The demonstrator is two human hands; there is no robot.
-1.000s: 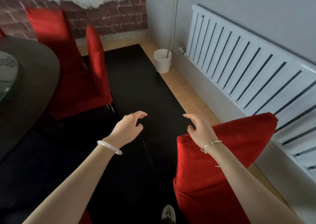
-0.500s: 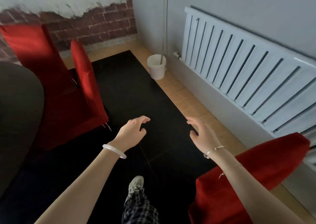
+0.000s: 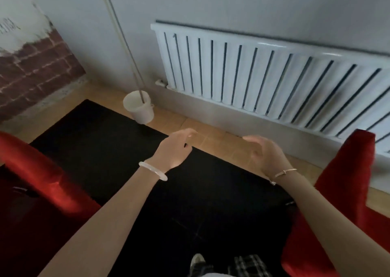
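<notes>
With your left hand point(image 3: 175, 148) and right hand point(image 3: 263, 154) both empty, fingers loosely curled, aim for the white bucket point(image 3: 140, 110) on the floor at eleven o'clock, near the radiator point(image 3: 263, 76), and grasp its rim clear of the pole point(image 3: 133, 74) standing inside it.

Between the left red chair point(image 3: 40, 171) and the right red chair point(image 3: 346, 181) the black floor point(image 3: 200, 202) lies open. The left hand point(image 3: 173, 150) and right hand point(image 3: 266, 154) hang there, touching nothing. Ahead, a white bucket point(image 3: 140, 107) and a radiator point(image 3: 274, 76) line the wall.
</notes>
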